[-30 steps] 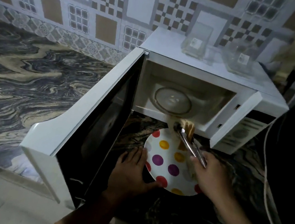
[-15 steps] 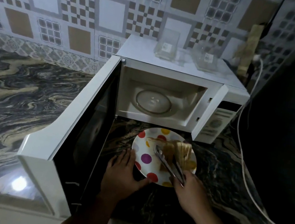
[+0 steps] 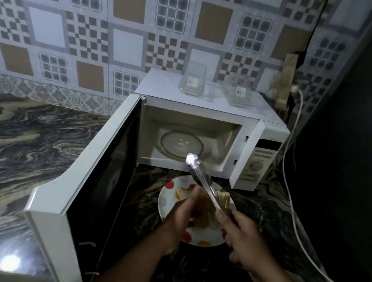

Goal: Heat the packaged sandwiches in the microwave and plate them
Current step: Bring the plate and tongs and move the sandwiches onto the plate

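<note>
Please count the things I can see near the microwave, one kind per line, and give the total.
Clear plastic packages on the microwave: 2
Tongs: 1
Polka-dot plate: 1
Microwave: 1
Sandwich pieces on the plate: at least 2, partly hidden
Total: at least 7

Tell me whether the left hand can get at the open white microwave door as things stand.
Probably yes: the left hand rests over the polka-dot plate holding no tool, and the open white microwave door stands just to its left with only bare countertop between them.
</note>
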